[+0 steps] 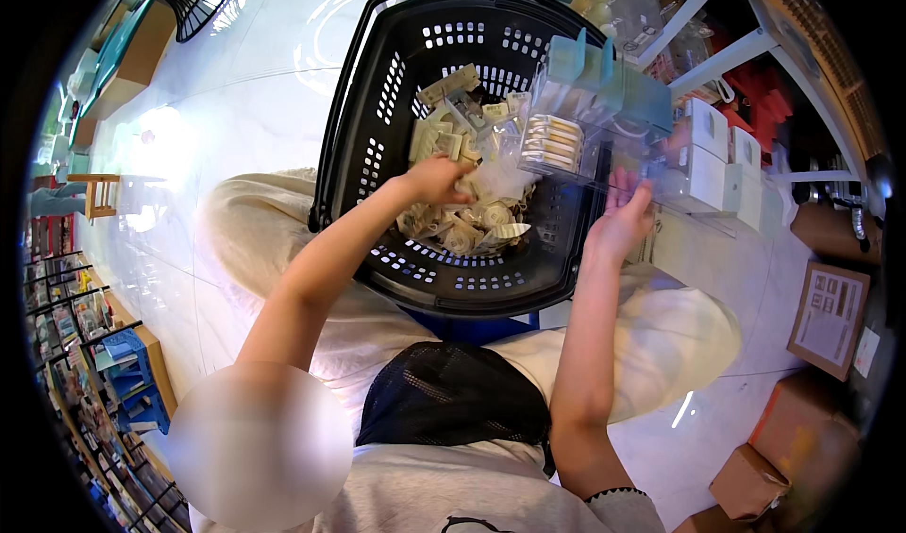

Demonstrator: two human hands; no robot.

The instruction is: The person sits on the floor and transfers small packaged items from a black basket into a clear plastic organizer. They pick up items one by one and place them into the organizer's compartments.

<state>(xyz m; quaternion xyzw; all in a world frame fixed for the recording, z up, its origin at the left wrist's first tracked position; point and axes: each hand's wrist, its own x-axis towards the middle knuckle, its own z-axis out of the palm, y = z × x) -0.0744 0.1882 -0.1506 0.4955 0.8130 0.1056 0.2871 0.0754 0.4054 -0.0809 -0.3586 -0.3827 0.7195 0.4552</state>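
Observation:
A black plastic shopping basket (368,200) stands in front of me between my bent knees. Inside it lies a pile of small packaged goods (460,239) in clear bags, pale in colour, some with printed tags. My left hand (440,179) reaches into the basket over this pile, fingers spread; whether they pinch a packet is unclear. At the basket's right rim my right hand (623,211) grips the near edge of a clear plastic organizer (591,168), its fingers seen partly through the plastic. A stack of cream-coloured flat pieces (552,142) sits in the organizer beside pale blue-green dividers (601,73).
White boxes (704,154) stand right of the organizer, near a white metal shelf frame (722,62). Cardboard boxes (828,320) lie on the floor at right. Far left are stocked display racks (78,313) and a small wooden stool (102,194). The basket's handle (340,108) runs along its left side.

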